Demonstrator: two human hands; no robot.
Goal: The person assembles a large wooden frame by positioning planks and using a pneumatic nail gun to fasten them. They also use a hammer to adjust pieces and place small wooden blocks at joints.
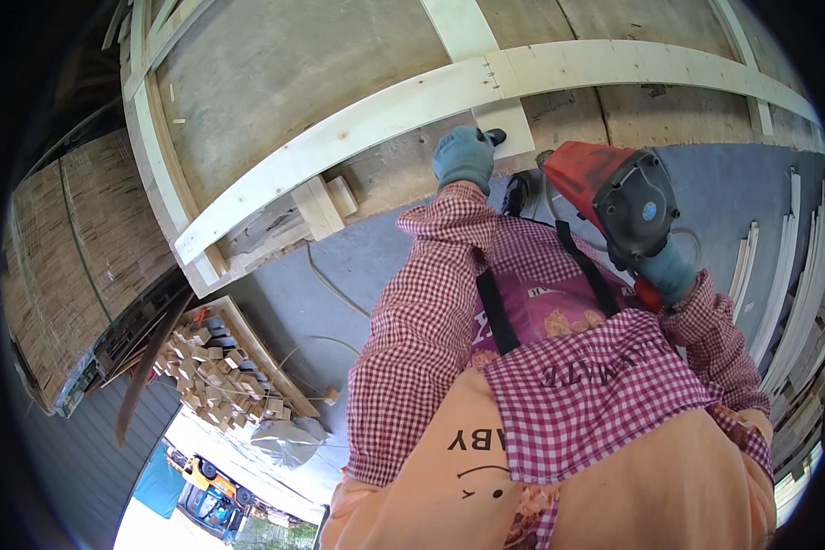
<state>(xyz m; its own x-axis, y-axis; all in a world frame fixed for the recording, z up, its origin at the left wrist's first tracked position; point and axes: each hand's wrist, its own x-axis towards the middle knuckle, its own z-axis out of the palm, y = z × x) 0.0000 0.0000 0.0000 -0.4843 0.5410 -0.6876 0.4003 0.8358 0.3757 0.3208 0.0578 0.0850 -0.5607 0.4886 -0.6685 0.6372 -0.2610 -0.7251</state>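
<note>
My left hand (464,158), in a grey-blue glove, is closed at the near edge of the pale wooden frame. A small black tip (496,137) juts from the right side of the fist; what it belongs to is hidden. Beside it a short pale crosspiece (513,126) lies under the long curved-looking board (367,124). My right hand (671,271), gloved alike, grips a red and black nail gun (619,192) by its handle. The tool is held right of my body, its red end towards the frame and apart from it.
A short wood block (318,207) lies at the frame's near side. On the left are a stack of brown boards (73,238) and a pile of small wood blocks (215,371). A hose (325,280) crosses the grey floor. Long pale strips (781,266) lie at right.
</note>
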